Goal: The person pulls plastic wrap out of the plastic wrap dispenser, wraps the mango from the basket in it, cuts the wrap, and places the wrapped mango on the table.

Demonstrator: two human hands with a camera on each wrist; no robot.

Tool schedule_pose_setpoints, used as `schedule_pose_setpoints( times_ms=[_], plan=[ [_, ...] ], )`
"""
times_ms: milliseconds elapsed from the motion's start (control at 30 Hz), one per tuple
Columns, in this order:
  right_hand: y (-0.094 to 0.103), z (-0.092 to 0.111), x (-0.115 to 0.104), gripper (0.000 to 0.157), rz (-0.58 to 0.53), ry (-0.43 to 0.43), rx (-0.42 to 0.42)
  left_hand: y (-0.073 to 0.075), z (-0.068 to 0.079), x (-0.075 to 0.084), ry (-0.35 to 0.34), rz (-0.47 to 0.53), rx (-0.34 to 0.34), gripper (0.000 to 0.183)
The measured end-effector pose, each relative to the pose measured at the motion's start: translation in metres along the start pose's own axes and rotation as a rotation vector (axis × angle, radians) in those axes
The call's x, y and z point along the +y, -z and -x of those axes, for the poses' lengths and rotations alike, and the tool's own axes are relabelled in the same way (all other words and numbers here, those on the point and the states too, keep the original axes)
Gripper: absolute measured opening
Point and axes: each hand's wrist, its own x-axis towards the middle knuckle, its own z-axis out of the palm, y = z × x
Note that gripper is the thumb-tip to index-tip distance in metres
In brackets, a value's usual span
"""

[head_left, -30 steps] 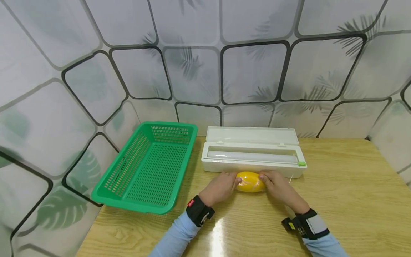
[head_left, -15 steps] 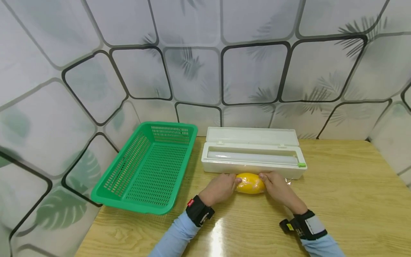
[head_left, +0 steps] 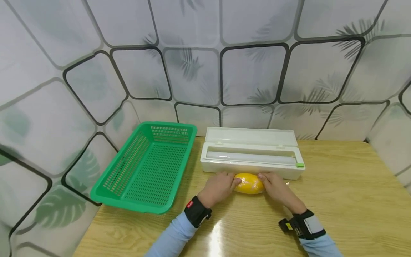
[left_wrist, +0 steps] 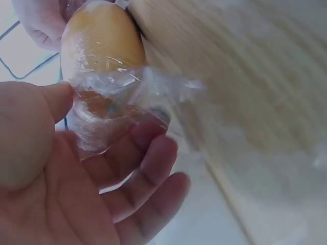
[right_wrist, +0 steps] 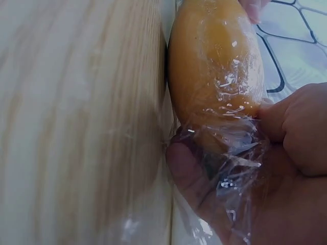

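A yellow oval fruit (head_left: pixel 249 183) wrapped in clear cling film lies close over the table in front of the white box. My left hand (head_left: pixel 219 187) grips its left end, the thumb on the film and the fingers curled below. On the opposite end, my right hand (head_left: pixel 277 189) pinches the film and fruit between thumb and fingers. Loose, crumpled film (left_wrist: pixel 127 94) gathers at the fruit's end over the left fingers in the left wrist view. The right wrist view shows more bunched film (right_wrist: pixel 232 163) trailing across the right palm.
Behind the hands stands a white cling film box (head_left: pixel 250 167), its lid (head_left: pixel 251 136) raised and a roll (head_left: pixel 250 157) inside. A green slide cutter (head_left: pixel 300 165) sits at its right end. To the left, a green plastic basket (head_left: pixel 144 206) rests on the wooden table (head_left: pixel 346 192) near the patterned wall.
Both hands keep their hold on the fruit and stay nearly in place. The scrap of film beside the right hand shows less than before.
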Motion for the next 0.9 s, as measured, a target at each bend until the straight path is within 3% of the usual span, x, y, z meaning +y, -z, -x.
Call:
schedule_pose_setpoints(
  times_ms=[133, 267, 367, 467, 567, 733, 900],
  plan=[
    [0.001, 0.001, 0.001, 0.032, 0.013, 0.006, -0.004, 0.004, 0.003, 0.004, -0.007, -0.175, 0.135, 0.044],
    [0.001, 0.0, 0.002, 0.031, 0.011, 0.015, -0.006, 0.007, 0.003, 0.007, -0.136, -0.259, 0.264, 0.038],
    [0.002, 0.0, 0.003, 0.031, 0.008, 0.027, -0.007, 0.007, 0.003, 0.011, -0.297, -0.263, 0.255, 0.041],
    [0.002, 0.0, 0.003, 0.03, 0.02, 0.059, -0.004, 0.005, 0.002, 0.013, -0.385, -0.236, 0.19, 0.05],
    [0.002, 0.0, 0.003, 0.03, 0.034, 0.076, 0.003, 0.001, 0.002, 0.012, -0.374, -0.167, 0.155, 0.052],
    [0.002, 0.001, -0.001, 0.03, 0.05, 0.046, -0.002, -0.005, 0.001, 0.006, -0.331, -0.034, 0.152, 0.057],
    [0.001, 0.006, -0.012, 0.026, 0.187, 0.015, 0.035, -0.005, -0.001, 0.002, -0.334, 0.002, 0.142, 0.059]
  ],
)
